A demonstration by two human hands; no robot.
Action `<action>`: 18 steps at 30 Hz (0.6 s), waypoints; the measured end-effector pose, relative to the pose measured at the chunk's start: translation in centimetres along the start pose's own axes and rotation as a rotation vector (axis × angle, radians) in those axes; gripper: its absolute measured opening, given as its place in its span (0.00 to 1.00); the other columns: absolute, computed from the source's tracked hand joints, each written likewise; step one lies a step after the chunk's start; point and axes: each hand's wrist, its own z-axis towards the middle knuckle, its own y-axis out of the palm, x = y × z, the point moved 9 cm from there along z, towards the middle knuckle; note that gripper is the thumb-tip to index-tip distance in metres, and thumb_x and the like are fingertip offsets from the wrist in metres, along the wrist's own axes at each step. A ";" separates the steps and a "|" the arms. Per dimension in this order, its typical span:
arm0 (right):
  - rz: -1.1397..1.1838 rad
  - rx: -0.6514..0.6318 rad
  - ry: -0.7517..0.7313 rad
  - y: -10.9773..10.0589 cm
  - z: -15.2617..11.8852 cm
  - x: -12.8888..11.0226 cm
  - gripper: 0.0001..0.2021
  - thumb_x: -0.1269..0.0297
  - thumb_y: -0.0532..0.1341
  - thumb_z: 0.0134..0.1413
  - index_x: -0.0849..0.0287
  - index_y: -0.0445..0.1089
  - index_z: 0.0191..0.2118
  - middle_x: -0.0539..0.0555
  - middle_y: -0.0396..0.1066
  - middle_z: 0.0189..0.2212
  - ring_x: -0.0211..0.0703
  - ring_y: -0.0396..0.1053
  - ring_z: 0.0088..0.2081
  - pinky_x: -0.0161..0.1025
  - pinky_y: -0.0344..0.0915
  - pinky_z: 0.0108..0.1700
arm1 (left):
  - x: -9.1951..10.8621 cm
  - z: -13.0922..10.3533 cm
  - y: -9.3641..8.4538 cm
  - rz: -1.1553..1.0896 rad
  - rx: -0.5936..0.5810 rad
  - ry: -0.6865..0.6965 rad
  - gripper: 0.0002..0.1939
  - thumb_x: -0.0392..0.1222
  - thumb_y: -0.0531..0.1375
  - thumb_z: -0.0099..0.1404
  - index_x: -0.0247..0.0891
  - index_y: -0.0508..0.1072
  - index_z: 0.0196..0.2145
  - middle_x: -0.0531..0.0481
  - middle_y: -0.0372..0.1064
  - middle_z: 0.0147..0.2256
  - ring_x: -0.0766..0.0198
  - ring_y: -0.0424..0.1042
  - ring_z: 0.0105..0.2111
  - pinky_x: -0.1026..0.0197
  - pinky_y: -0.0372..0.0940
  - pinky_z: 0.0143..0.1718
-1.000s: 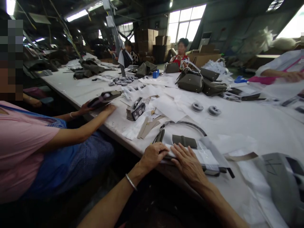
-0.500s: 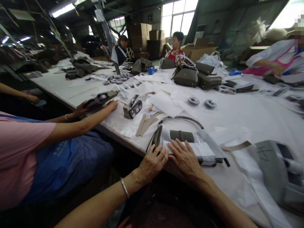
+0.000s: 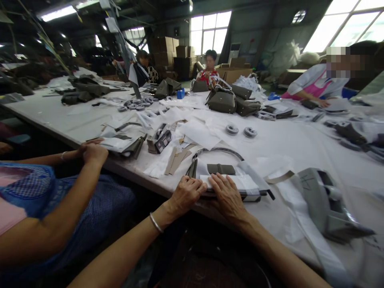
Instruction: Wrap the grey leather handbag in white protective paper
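Observation:
A dark olive-grey handbag (image 3: pixel 221 169) lies at the table's near edge, partly covered by white wrapping paper (image 3: pixel 234 182). Its handle (image 3: pixel 220 151), wrapped in a pale covering, arches away on the far side. My left hand (image 3: pixel 186 193) grips the bag's near left corner, fingers curled together over the edge. Beside it, my right hand (image 3: pixel 227 196) rests on the white paper with fingers stretched out flat; its thumb is partly hidden. Both hands are close together, and the bag's underside cannot be seen.
A grey tape dispenser (image 3: pixel 324 204) stands at right, another (image 3: pixel 159 138) at left beside cardboard strips (image 3: pixel 177 158). Tape rolls (image 3: pixel 250 132) lie beyond, with finished-looking handbags (image 3: pixel 221 100) further back. A co-worker's hands (image 3: pixel 95 151) handle another bag at left; other people sit across the table.
My left hand's fingers have drawn together and curled at the bag's edge. My right hand stays flat on the paper. The co-worker at left has pulled their bag nearer. My view has turned right.

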 end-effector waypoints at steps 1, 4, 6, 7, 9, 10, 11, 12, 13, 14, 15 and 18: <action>-0.001 0.003 -0.002 0.1 0.0 0.0 0.31 0.58 0.66 0.54 0.59 0.60 0.61 0.60 0.62 0.62 0.57 0.55 0.64 0.55 0.45 0.66 | 0.0 0.0 0.1 -0.010 -0.024 -0.009 0.14 0.40 0.57 0.70 0.39 0.64 0.53 0.49 0.71 0.45 0.59 0.70 0.43 0.52 0.57 0.41; -0.010 0.017 -0.019 0.4 -0.1 -0.1 0.28 0.58 0.64 0.57 0.61 0.61 0.61 0.60 0.63 0.61 0.57 0.55 0.64 0.55 0.45 0.66 | -0.1 -0.2 0.3 -0.046 -0.041 -0.043 0.12 0.42 0.58 0.70 0.41 0.65 0.50 0.50 0.70 0.46 0.59 0.70 0.43 0.52 0.56 0.42; -0.018 0.022 -0.028 0.5 -0.2 -0.2 0.27 0.59 0.63 0.57 0.61 0.61 0.61 0.60 0.63 0.61 0.57 0.55 0.64 0.55 0.44 0.66 | -0.2 -0.3 0.5 -0.048 -0.003 -0.068 0.08 0.40 0.56 0.71 0.42 0.67 0.48 0.51 0.71 0.44 0.60 0.70 0.41 0.53 0.56 0.41; -0.021 0.023 -0.031 0.6 -0.3 -0.2 0.26 0.61 0.62 0.58 0.61 0.61 0.61 0.59 0.63 0.61 0.56 0.55 0.64 0.55 0.45 0.66 | -0.2 -0.4 0.6 -0.042 0.020 -0.074 0.07 0.40 0.55 0.72 0.42 0.67 0.46 0.51 0.71 0.43 0.61 0.69 0.39 0.53 0.56 0.40; -0.021 0.029 -0.033 0.6 -0.4 -0.3 0.25 0.64 0.60 0.59 0.60 0.62 0.61 0.58 0.63 0.62 0.55 0.55 0.64 0.54 0.45 0.66 | 0.1 -0.8 0.9 -0.017 0.063 -0.067 0.07 0.39 0.53 0.72 0.41 0.68 0.46 0.51 0.72 0.42 0.61 0.69 0.37 0.53 0.56 0.40; -0.018 0.035 -0.031 0.6 -0.5 -0.3 0.24 0.66 0.59 0.60 0.59 0.62 0.61 0.57 0.63 0.62 0.54 0.55 0.64 0.54 0.44 0.66 | 0.4 -1.1 1.0 0.003 0.076 -0.055 0.08 0.38 0.52 0.73 0.41 0.68 0.47 0.50 0.72 0.43 0.61 0.69 0.38 0.53 0.57 0.41; -0.017 0.044 -0.027 0.6 -0.5 -0.3 0.23 0.67 0.58 0.60 0.59 0.62 0.61 0.57 0.63 0.62 0.53 0.55 0.64 0.53 0.44 0.67 | 0.7 -1.4 1.1 0.028 0.085 -0.044 0.09 0.37 0.51 0.73 0.40 0.68 0.49 0.49 0.71 0.44 0.61 0.69 0.40 0.52 0.57 0.43; -0.017 0.054 -0.022 0.6 -0.6 -0.3 0.22 0.68 0.57 0.61 0.58 0.63 0.61 0.56 0.63 0.61 0.52 0.55 0.64 0.53 0.44 0.67 | 1.1 -1.7 1.1 0.059 0.089 -0.033 0.11 0.36 0.50 0.73 0.39 0.67 0.50 0.48 0.71 0.46 0.60 0.69 0.44 0.52 0.58 0.45; -0.020 0.065 -0.019 0.7 -0.7 -0.3 0.22 0.69 0.56 0.61 0.58 0.63 0.60 0.56 0.64 0.61 0.51 0.55 0.64 0.52 0.44 0.67 | 1.4 -2.0 1.1 0.095 0.089 -0.023 0.13 0.35 0.49 0.73 0.37 0.66 0.52 0.46 0.69 0.48 0.59 0.68 0.48 0.50 0.58 0.48; -0.024 0.075 -0.016 0.7 -0.7 -0.4 0.21 0.69 0.56 0.61 0.58 0.64 0.60 0.56 0.64 0.61 0.51 0.55 0.64 0.52 0.43 0.67 | 1.6 -2.2 1.1 0.133 0.086 -0.014 0.14 0.34 0.48 0.73 0.36 0.66 0.54 0.45 0.68 0.51 0.57 0.66 0.52 0.49 0.57 0.51; -0.029 0.082 -0.016 0.7 -0.7 -0.4 0.21 0.69 0.56 0.61 0.58 0.64 0.60 0.56 0.64 0.61 0.51 0.55 0.64 0.52 0.43 0.67 | 1.8 -2.4 1.1 0.168 0.079 -0.007 0.15 0.34 0.48 0.73 0.35 0.65 0.55 0.44 0.67 0.52 0.56 0.64 0.54 0.48 0.57 0.53; -0.024 0.079 -0.009 0.9 -0.6 -0.3 0.21 0.70 0.55 0.61 0.59 0.64 0.60 0.56 0.64 0.61 0.51 0.55 0.64 0.52 0.43 0.67 | 2.3 -2.1 1.2 0.232 0.035 0.022 0.16 0.34 0.48 0.73 0.34 0.65 0.55 0.43 0.66 0.53 0.54 0.64 0.54 0.46 0.58 0.54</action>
